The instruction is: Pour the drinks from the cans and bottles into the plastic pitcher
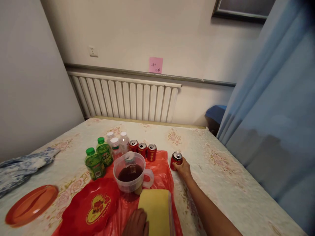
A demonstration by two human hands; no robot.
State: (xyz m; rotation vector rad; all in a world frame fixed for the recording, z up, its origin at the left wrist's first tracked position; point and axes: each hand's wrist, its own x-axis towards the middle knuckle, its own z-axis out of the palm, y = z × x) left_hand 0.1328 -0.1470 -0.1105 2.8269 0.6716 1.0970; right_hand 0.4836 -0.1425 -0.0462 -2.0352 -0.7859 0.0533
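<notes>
**Right hand on lone can, left on sponge**

Right hand (183, 169) fingers wrap around the red aluminium drink can (176, 160), upright on the floral bed sheet (221, 164), just right of the red plastic bag (161, 173). Left hand (136, 223) rests at the yellow rectangular sponge block (155, 211); finger state can't tell, cropped. Clear plastic measuring jug of dark liquid (130, 173) sits just behind the sponge. Three more red cans (142, 149) lined up behind it.
</notes>
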